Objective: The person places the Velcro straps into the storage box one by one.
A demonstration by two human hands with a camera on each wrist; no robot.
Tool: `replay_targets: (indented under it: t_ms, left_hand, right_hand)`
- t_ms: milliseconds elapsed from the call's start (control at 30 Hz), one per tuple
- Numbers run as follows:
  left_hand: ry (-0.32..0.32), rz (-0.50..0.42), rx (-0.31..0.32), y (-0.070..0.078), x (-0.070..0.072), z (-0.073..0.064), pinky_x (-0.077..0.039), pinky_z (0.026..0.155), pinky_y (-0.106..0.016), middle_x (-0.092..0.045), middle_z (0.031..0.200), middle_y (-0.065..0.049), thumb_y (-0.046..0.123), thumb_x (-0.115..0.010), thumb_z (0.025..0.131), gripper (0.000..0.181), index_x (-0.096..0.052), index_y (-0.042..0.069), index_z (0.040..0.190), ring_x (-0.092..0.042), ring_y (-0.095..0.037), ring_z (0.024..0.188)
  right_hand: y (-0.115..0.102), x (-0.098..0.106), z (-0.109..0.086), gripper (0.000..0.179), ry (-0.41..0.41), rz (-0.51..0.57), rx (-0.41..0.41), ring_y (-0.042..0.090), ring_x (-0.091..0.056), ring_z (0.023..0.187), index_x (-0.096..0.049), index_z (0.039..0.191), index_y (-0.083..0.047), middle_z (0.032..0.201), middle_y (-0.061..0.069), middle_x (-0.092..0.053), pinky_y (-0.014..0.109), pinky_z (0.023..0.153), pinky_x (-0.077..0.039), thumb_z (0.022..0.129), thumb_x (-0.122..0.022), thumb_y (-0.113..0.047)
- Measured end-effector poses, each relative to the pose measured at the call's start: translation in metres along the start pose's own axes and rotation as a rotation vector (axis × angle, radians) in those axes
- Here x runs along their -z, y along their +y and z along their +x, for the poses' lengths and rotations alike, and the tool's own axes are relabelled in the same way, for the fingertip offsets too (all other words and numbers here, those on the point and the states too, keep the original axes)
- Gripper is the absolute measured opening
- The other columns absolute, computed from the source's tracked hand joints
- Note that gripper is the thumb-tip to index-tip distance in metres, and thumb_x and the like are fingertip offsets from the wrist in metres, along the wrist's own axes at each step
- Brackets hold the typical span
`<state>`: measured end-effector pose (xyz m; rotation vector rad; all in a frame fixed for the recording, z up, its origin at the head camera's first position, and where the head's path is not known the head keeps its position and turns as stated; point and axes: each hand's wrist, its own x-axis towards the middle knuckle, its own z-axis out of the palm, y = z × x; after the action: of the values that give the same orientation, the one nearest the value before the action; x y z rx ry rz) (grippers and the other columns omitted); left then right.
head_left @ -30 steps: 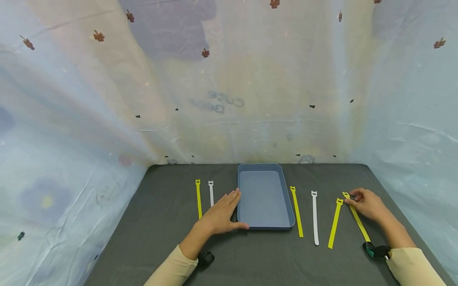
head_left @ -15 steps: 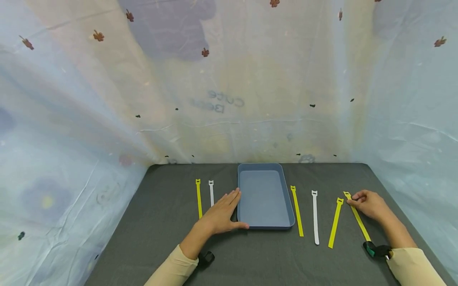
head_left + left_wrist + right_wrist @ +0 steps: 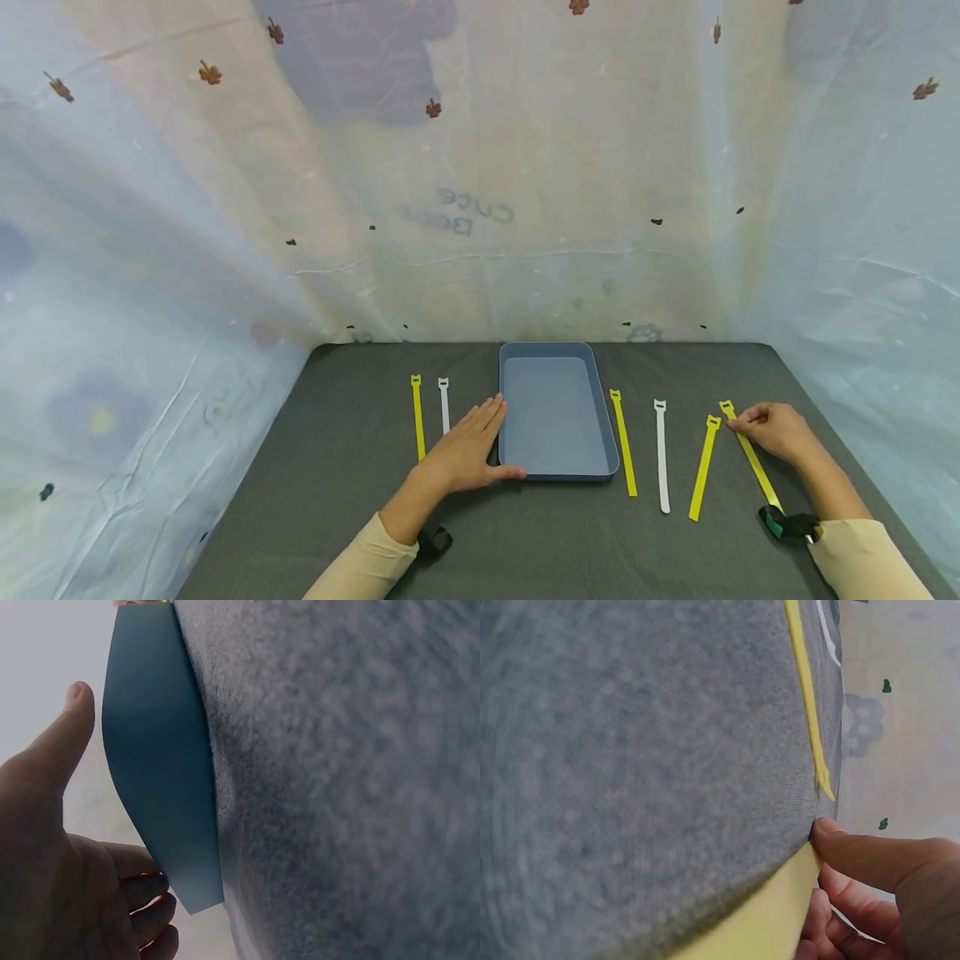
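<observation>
In the head view my left hand (image 3: 463, 454) lies along the left side of a blue-grey tray (image 3: 558, 417), fingers straight, thumb at its front corner. The left wrist view shows the tray's outer wall (image 3: 154, 750) beside the thumb and fingers. At the far right, my right hand (image 3: 772, 429) pinches a yellow cable strap (image 3: 753, 462) just below its slotted head. Close up in the right wrist view, the thumb (image 3: 855, 851) presses this strap (image 3: 765, 915) against curled fingers. Its lower end passes behind the black wrist camera mount.
Right of the tray lie another yellow strap (image 3: 624, 446), a white strap (image 3: 662, 458) and a third yellow one (image 3: 703, 471). On the left are a yellow strap (image 3: 417, 417) and a white strap (image 3: 444, 404), partly covered by my left hand. A patterned curtain (image 3: 480, 167) surrounds the dark table.
My right thumb has shifted slightly to the right along the yellow strap, and the strap's lower end has swung a little right. The left hand stays at the tray.
</observation>
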<state>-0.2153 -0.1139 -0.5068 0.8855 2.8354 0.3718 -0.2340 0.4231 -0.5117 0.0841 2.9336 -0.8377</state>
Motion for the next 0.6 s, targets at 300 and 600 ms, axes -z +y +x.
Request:
replay_targets:
  t_ms: [300,600]
  left_hand:
    - [0.005,0.011,0.01,0.005,0.001,-0.001,-0.019,0.135,-0.045,-0.012,0.18,-0.015,0.079,-0.062,0.094,0.118,-0.018,0.002,0.171,-0.014,-0.028,0.166]
    - [-0.003,0.019,0.021,0.005,0.0,0.0,-0.018,0.135,-0.044,-0.011,0.18,-0.013,0.079,-0.061,0.094,0.118,-0.017,0.003,0.172,-0.013,-0.027,0.166]
  right_hand:
    - [-0.002,0.004,-0.002,0.032,0.024,0.004,0.047,0.02,-0.055,0.075,-0.071,0.1,0.008,0.086,0.011,-0.067,0.035,0.062,-0.046,0.107,-0.068,-0.023]
    - [-0.02,0.01,-0.004,0.034,0.077,0.019,0.074,0.02,-0.061,0.074,-0.068,0.106,0.008,0.089,0.013,-0.07,0.035,0.061,-0.05,0.109,-0.066,-0.026]
